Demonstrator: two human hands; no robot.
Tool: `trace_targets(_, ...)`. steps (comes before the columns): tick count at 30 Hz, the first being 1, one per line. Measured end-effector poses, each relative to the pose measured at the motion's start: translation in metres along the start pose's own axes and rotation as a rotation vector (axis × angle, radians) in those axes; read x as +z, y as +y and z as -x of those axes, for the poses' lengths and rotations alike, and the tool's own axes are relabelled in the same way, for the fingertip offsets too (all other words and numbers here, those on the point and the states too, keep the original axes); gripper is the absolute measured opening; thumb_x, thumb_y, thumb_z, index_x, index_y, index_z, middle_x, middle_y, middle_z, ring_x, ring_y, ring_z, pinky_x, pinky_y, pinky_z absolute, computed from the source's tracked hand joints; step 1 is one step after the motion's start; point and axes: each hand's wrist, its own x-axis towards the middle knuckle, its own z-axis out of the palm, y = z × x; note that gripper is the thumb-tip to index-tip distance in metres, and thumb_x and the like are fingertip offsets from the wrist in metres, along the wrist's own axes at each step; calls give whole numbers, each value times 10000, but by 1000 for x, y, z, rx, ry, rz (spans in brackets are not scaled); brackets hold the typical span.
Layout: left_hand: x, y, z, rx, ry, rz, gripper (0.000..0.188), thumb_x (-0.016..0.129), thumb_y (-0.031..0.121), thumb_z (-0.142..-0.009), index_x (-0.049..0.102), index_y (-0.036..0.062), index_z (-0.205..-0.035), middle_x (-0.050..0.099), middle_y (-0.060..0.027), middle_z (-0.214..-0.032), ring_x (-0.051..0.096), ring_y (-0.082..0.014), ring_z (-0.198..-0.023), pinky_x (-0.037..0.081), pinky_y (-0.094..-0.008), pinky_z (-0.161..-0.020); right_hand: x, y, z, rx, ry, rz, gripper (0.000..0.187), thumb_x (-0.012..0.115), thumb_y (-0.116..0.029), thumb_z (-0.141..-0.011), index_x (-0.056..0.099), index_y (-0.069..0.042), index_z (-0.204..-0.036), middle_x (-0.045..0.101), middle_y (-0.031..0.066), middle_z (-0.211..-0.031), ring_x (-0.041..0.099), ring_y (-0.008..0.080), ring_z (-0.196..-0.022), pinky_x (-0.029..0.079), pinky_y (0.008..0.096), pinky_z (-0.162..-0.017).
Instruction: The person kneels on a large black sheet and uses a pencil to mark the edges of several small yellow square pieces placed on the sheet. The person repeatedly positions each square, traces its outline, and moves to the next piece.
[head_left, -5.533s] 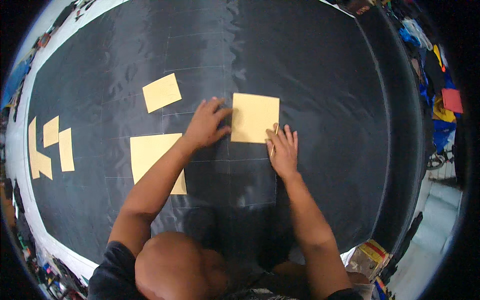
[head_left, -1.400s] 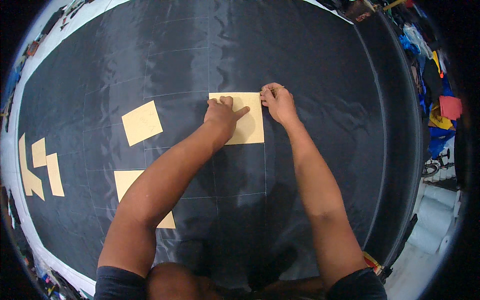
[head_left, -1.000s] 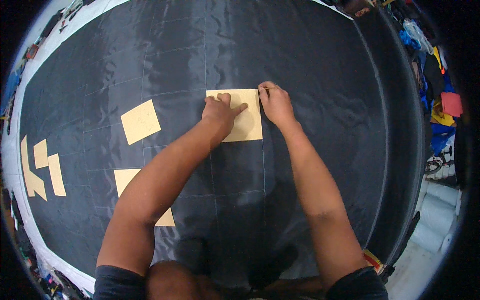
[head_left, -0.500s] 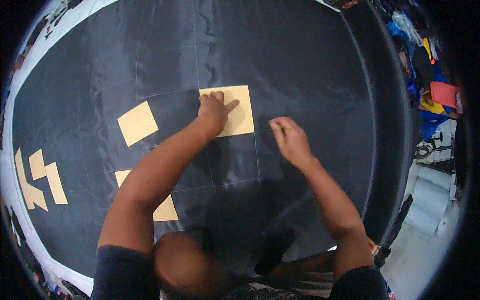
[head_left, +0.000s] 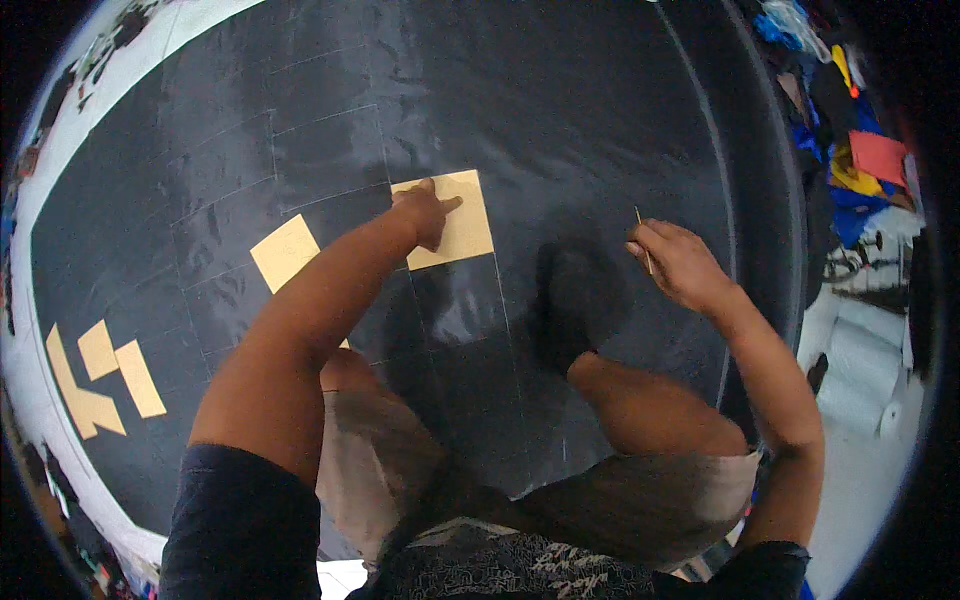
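My left hand presses down on a pale yellow square template, fingers spread over its left half. The template lies flat on a large black sheet marked with thin pale lines. To the right, my right hand is raised off the template, closed around a thin, pencil-like stick. The stick's upper end points away from me. A second yellow four-sided piece lies left of the template, partly covered by my left forearm.
At the far left lie several smaller yellow pieces, among them a narrow strip. My shoe rests on the sheet between my hands. Beyond the right edge are a heap of coloured scraps and a pale roll.
My right hand has moved right, away from the template, and the stick now shows clearly. My left hand stays on the template. My right foot now stands forward on the sheet.
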Motion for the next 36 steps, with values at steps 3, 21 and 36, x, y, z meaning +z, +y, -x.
trace_targets(3, 21, -2, -6, -23, 85, -49, 1066, 866, 426, -702, 293, 381, -1601, 355, -284, -1532, 521, -417, -1325, 494, -515, -1020, 51, 27, -40, -18, 112, -102, 200, 597, -246, -1000, 622, -70, -1091, 672, 174, -1077, 640, 405, -1038, 514, 501, -894)
trace_targets(21, 64, -23, 34, -599, 1015, 613, 438, 717, 121, -865, 652, 123, -1299, 547, -220, -1399, 487, -444, -1313, 390, -527, -1092, 178, 57, -278, -236, 327, -106, 458, 693, -388, -930, 645, -155, -1320, 504, 70, -1537, 331, 374, -1490, 138, 622, -1227)
trace_targets(36, 22, -86, 4, -377, 840, 399, 577, 782, 335, -843, 627, 266, -1394, 453, -206, -1520, 415, -442, -1400, 340, -520, -1169, 182, 41, -305, -315, 343, -130, 468, 684, -427, -933, 639, -203, -1341, 490, 65, -1550, 335, 397, -1479, 167, 628, -1212)
